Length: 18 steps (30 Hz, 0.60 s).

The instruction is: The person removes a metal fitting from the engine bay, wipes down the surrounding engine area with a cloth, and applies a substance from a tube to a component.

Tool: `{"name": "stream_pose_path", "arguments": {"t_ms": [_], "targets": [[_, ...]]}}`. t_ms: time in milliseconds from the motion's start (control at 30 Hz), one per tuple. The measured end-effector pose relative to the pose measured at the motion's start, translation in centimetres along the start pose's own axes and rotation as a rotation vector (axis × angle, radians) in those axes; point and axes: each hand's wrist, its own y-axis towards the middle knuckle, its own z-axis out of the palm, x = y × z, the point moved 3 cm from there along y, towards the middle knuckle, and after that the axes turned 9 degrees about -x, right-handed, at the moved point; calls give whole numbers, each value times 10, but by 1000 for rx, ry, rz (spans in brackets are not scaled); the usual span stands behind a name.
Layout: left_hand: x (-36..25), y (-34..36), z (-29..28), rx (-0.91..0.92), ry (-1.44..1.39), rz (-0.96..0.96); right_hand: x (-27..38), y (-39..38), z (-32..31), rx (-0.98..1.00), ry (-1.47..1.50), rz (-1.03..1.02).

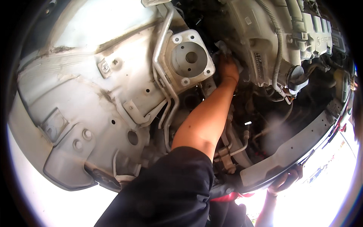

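Note:
My left arm, in a black sleeve, reaches far into an engine bay. My left hand (pixel 229 69) is down in the gap between the engine (pixel 251 41) and a square metal mount plate (pixel 204 56) with a round recess. Its fingers are closed on a crumpled whitish rag (pixel 223 47), which shows past the fingertips and beside the hand. What the rag touches is hidden in shadow. At the lower right, my right hand (pixel 285 181) has its fingers curled over the front crossmember (pixel 270 162) of the car.
Two bent metal pipes (pixel 162 56) run beside the mount plate along the white inner body panel (pixel 83 102). A corrugated hose (pixel 279 45) crosses the engine. A pipe with a fitting (pixel 246 135) stands below my forearm, near a bracket (pixel 227 160).

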Motion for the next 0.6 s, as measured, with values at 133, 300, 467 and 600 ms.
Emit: {"name": "stream_pose_path", "arguments": {"t_ms": [133, 300, 467, 600], "targets": [[23, -21, -2, 100, 60, 81, 3, 2, 2, -37, -17, -11], [16, -78, 8, 322, 326, 16, -5, 1, -1, -34, 62, 189], [22, -1, 2, 500, 616, -59, -19, -23, -8, -14, 173, 423], [-19, 9, -22, 99, 55, -678, -21, -32, -8, -17, 170, 469]]}}
